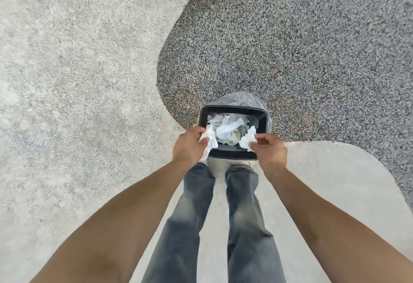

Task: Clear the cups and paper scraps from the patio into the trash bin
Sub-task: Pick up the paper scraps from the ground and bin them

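A black rectangular plastic trash bin (233, 109) with a grey plastic liner (241, 98) is seen from above, set where the pale concrete patio (67, 81) meets the dark speckled gravel surface (290, 37). Both bare forearms are stretched out over the bin's near rim. A crumpled white paper scrap (209, 140) is grasped in the left hand (190, 145), with the fingers curled around it, and is held above the left near corner of the opening. A second crumpled white paper scrap (247, 139) is pinched between the thumb and fingers of the right hand (269, 151), above the right near part of the opening. Inside the bin, a heap of white and pale blue crumpled papers (225, 126) is seen, and a clear plastic cup (234, 137) lies on its side among them, its rim turned upward. Faded blue jeans (243, 215) are visible below the hands, just behind the bin.
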Tool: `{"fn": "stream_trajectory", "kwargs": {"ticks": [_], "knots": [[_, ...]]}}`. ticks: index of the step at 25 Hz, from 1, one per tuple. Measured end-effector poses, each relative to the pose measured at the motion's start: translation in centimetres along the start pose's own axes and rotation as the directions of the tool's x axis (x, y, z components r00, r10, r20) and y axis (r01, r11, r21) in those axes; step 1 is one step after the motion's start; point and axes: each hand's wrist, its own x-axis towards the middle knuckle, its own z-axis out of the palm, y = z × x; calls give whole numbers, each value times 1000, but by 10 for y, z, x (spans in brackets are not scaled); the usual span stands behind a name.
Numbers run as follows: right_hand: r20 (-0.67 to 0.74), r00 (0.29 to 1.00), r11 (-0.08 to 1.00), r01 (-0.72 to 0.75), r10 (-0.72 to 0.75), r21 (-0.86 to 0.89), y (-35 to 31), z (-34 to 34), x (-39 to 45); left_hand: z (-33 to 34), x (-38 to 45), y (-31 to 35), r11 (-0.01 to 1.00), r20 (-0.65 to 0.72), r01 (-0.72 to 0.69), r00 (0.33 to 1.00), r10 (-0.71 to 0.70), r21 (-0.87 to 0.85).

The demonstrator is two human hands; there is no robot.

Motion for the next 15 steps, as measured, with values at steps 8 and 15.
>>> {"fn": "stream_trajectory", "kwargs": {"ticks": [8,15], "knots": [[45,999,995,17,-12,-99,41,56,72,60,71,-18,999,55,12,998,-14,31],[142,986,995,95,-88,-43,41,37,62,49,54,-15,1000,73,-4,997,4,-2]]}}
